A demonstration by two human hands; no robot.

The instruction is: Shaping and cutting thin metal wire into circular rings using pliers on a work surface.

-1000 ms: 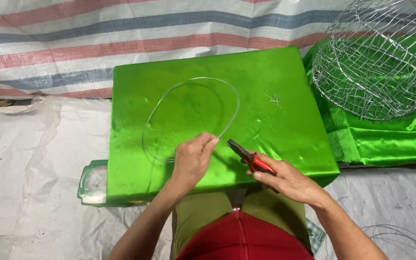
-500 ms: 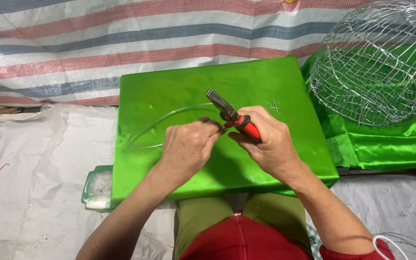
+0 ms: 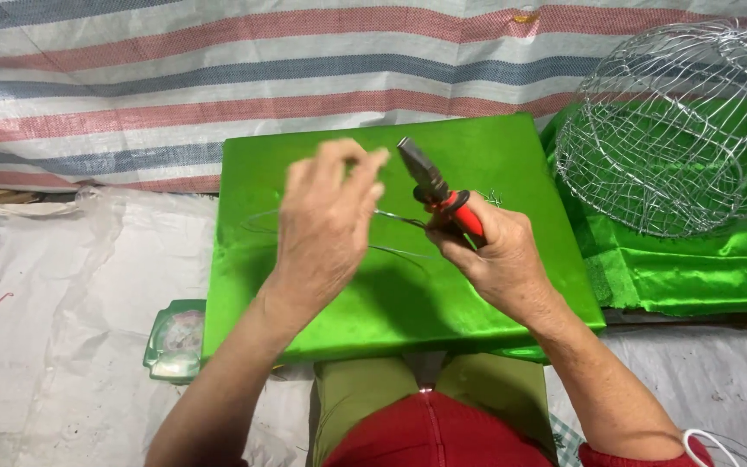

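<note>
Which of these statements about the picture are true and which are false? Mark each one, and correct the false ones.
1. The right hand holds red-handled pliers. True.
2. The left hand rests flat on the cloth. False: it is raised, fingers at a thin wire.
3. A wire basket stands to the right of the green board. True.
4. The board is covered in blue cloth. False: the cloth is green.
5. The pliers lie on the floor. False: they are held above the board.
</note>
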